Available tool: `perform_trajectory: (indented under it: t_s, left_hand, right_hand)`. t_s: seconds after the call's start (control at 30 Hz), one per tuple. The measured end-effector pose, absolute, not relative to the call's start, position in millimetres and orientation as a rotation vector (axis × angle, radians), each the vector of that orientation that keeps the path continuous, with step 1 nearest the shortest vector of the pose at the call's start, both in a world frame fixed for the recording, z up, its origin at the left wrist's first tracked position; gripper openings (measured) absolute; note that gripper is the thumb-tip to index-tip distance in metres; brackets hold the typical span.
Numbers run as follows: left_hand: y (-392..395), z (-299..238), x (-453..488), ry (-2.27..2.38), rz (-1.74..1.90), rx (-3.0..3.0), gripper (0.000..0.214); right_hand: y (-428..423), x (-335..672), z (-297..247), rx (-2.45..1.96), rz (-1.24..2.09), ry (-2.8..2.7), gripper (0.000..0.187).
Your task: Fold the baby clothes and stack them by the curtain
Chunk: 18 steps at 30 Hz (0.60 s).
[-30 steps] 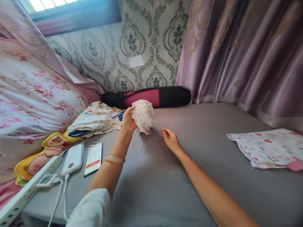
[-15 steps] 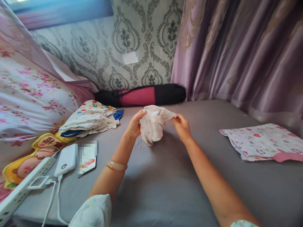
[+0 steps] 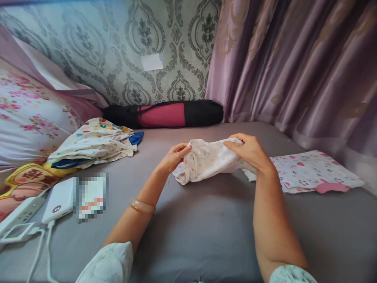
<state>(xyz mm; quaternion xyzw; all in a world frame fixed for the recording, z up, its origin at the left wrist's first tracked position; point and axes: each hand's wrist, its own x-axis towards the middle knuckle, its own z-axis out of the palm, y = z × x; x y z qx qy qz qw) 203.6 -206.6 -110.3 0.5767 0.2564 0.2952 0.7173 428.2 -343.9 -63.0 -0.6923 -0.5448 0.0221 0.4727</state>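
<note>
In the head view, a white printed garment [image 3: 209, 163] is held over the grey bedsheet [image 3: 200, 224], left of the folded pink-and-white cloth [image 3: 318, 167], its upper edge pinched between thumb and fingers by both the left hand [image 3: 175, 158] and the right hand [image 3: 249, 151]. Slack is probably best drawn out evenly between the pinches, with the bunched left end gently shaken loose.

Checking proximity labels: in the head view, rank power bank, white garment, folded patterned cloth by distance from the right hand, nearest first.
1. White garment, gripped by the right hand.
2. Folded patterned cloth, to the hand's right.
3. Power bank, on the view's left side.
</note>
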Motion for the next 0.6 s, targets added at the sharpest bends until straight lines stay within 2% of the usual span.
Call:
perform_trajectory:
  t_s: [0.3,0.6]
  left_hand:
    - [-227,-130,207,0.564,0.445,1.354,0.048]
    - [-233,-138,212,0.793,0.623,1.326,0.018]
  right_hand:
    - [-353,455,-71,-1.797,0.078,-1.26,0.028]
    - [-360,470,-80,-1.78,0.189,-1.259,0.029]
